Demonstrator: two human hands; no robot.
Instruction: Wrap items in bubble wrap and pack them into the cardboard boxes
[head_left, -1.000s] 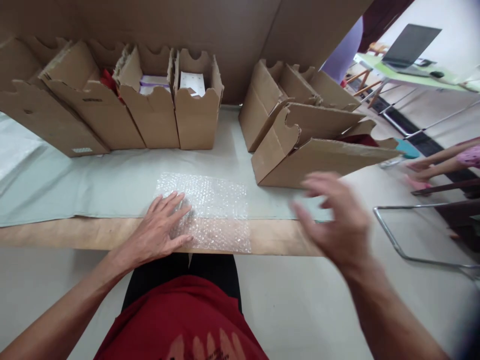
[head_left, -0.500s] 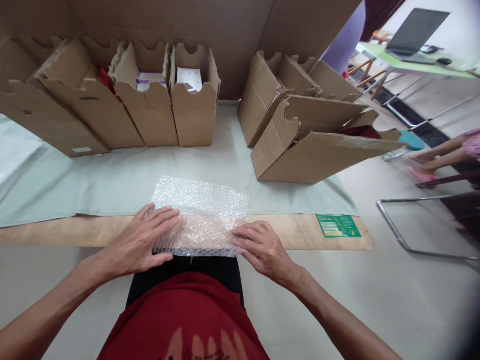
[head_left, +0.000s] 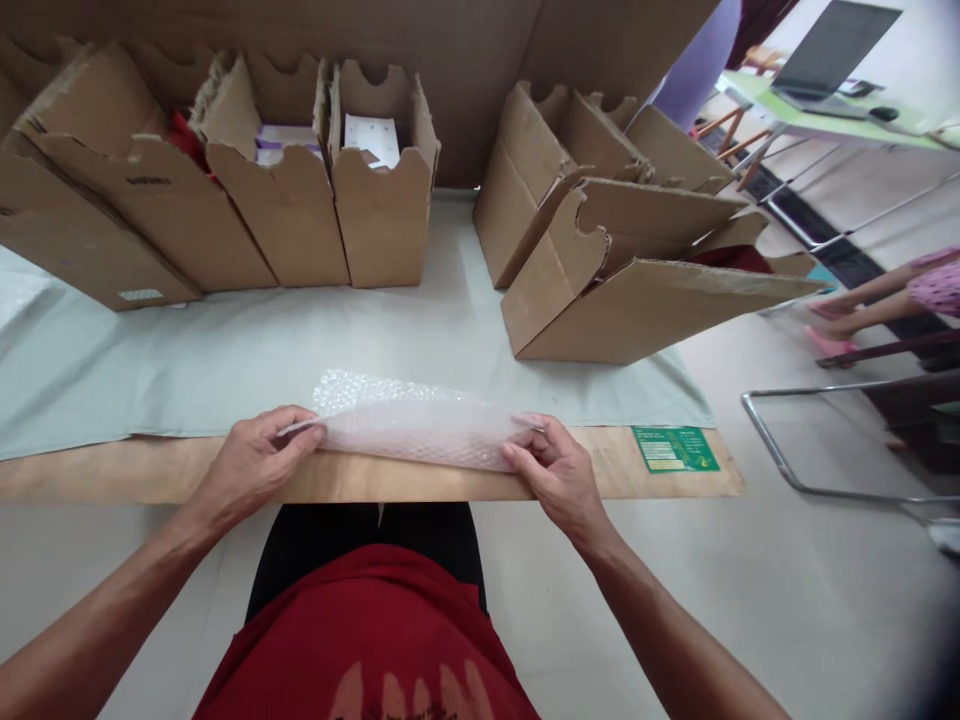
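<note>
The left hand (head_left: 262, 457) pinches the left end of a folded bubble-wrap sheet (head_left: 420, 435) over the front edge of a pale green cloth (head_left: 247, 350). The right hand (head_left: 560, 478) pinches its right end, with a green printed label (head_left: 675, 449) further right.

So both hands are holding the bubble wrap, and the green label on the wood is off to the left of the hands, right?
Not quite: the head view shows the green label on the wood to the right of the hands. The left hand and right hand are indeed both holding the bubble wrap.
</note>
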